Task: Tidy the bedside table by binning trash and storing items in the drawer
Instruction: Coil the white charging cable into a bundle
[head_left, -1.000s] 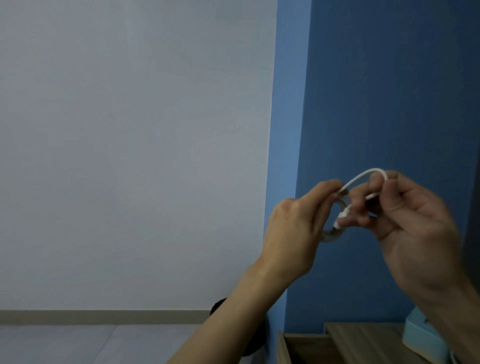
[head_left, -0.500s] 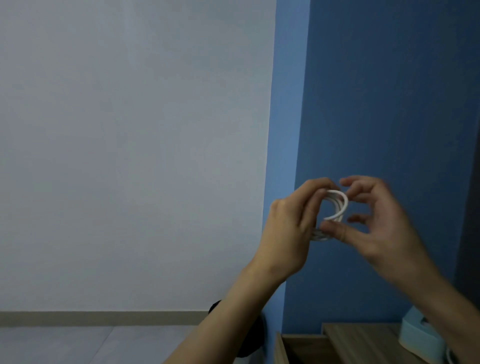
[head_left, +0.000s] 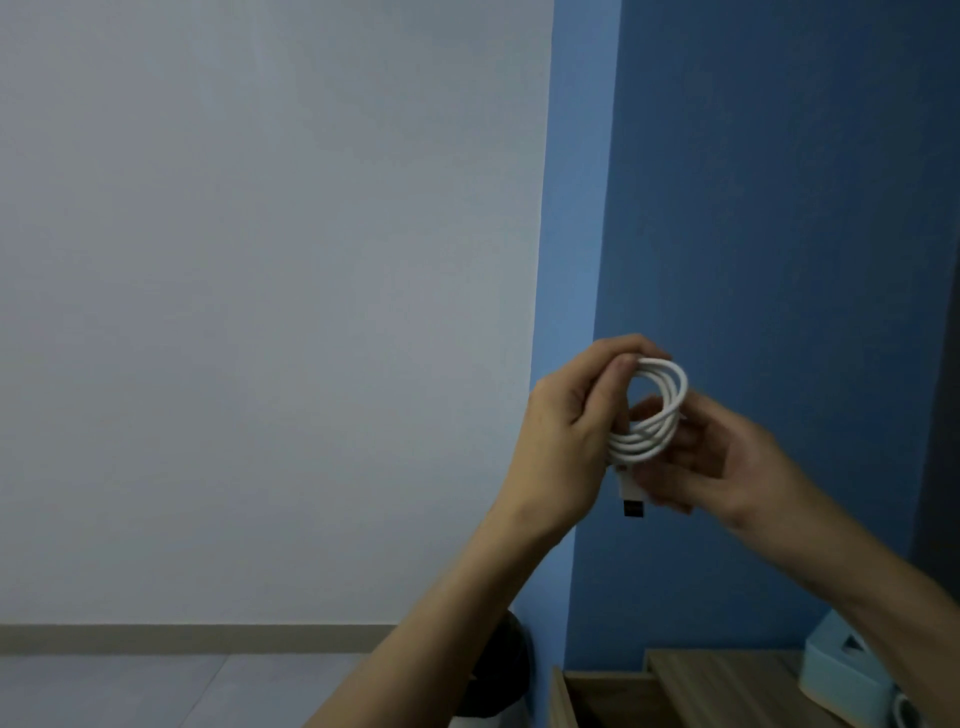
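Compared with half a second ago, our right hand (head_left: 717, 457) is now sitting lower and behind the white cable (head_left: 652, 421), no longer level with the top of the loops. The coil is showing more fully: we are seeing several rounds where before only a small arc was visible. The plug (head_left: 634, 499) is now hanging free under the coil, while one second ago a loose end was still arching above our fingers. Our left hand (head_left: 571, 431) is staying at nearly the same place, in front of the blue wall (head_left: 779, 208).

We are holding the cable in the air, well above the wooden bedside table (head_left: 727, 680). It is lying in a neat round coil of several turns, standing almost upright and facing us. Its white plug with a dark tip is pointing down from the lower left of the coil.

Our left hand is pinching the upper left of the coil between the thumb and the curled fingers. Our right hand is blurred by motion. Its fingers are lying loosely curled behind the lower right of the coil, and we cannot tell if they are gripping it or only touching it.
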